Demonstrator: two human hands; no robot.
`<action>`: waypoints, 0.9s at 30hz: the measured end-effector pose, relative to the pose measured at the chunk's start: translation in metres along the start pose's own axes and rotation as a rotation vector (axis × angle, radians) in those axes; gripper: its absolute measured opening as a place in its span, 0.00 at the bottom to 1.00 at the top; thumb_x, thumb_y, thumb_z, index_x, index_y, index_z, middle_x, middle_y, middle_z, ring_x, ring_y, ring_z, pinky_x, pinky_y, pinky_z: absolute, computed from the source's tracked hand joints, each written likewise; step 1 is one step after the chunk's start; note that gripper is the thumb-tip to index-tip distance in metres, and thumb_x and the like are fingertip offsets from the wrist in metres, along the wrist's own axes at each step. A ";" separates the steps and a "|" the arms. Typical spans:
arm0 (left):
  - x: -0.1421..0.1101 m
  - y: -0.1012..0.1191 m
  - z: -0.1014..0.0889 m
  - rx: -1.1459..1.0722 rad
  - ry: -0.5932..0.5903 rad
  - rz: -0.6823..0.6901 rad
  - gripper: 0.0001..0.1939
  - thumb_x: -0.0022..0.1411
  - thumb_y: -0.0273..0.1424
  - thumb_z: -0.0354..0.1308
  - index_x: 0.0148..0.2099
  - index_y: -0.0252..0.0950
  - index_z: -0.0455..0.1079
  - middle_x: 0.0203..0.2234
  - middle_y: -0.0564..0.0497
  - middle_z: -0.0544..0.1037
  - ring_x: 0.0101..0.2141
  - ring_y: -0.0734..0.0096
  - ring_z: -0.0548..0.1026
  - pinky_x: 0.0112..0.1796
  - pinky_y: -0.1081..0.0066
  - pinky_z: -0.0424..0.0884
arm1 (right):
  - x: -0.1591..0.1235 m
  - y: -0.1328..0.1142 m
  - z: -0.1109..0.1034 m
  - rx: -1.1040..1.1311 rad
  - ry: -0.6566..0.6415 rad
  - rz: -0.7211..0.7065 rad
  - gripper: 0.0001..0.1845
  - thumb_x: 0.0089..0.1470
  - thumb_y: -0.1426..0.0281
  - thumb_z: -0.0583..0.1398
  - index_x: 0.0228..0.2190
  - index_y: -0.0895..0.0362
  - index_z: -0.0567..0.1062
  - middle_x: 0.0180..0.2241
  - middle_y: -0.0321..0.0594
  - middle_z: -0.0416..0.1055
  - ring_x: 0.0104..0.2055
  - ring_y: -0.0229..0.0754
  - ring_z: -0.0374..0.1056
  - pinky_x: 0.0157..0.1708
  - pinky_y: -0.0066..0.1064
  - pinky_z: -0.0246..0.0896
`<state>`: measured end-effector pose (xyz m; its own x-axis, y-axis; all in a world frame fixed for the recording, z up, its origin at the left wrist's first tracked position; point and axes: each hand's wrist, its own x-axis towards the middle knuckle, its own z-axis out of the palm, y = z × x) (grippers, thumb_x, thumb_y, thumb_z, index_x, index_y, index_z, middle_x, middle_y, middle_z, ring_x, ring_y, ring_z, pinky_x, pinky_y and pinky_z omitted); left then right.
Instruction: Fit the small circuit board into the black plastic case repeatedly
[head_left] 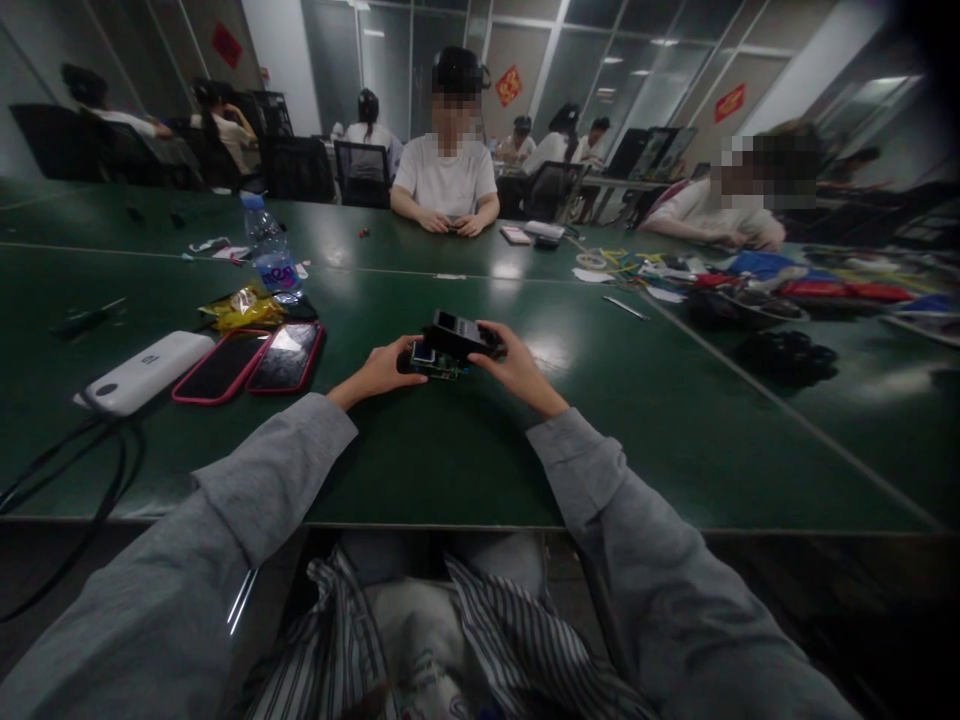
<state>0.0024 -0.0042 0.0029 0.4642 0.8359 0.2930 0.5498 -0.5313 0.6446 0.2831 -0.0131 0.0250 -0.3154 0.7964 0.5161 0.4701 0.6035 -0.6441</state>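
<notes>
The left hand (386,368) pinched a green flat circuit board (443,373); above it, the right hand (517,368) pinched a black boxy casing (456,338).

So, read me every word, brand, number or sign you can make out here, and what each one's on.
No text is clear enough to quote.
White power bank: short dark mark, too blurred to read.
Plastic bottle: label markings, too blurred.
Middle red wall sign: yellowish markings, too blurred.
Black casing in the right hand: any lettering too small.
Green circuit board in the left hand: same.
</notes>
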 end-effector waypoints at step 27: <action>0.002 -0.002 0.003 0.031 0.040 0.011 0.43 0.49 0.44 0.68 0.63 0.37 0.56 0.55 0.39 0.71 0.54 0.49 0.71 0.54 0.51 0.66 | -0.007 -0.006 0.014 -0.120 -0.090 -0.101 0.28 0.52 0.62 0.64 0.53 0.54 0.66 0.50 0.49 0.69 0.50 0.53 0.68 0.47 0.48 0.68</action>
<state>0.0042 -0.0016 0.0007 0.4420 0.8348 0.3283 0.5669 -0.5436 0.6190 0.2709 -0.0215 0.0167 -0.4358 0.7352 0.5192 0.5253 0.6762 -0.5166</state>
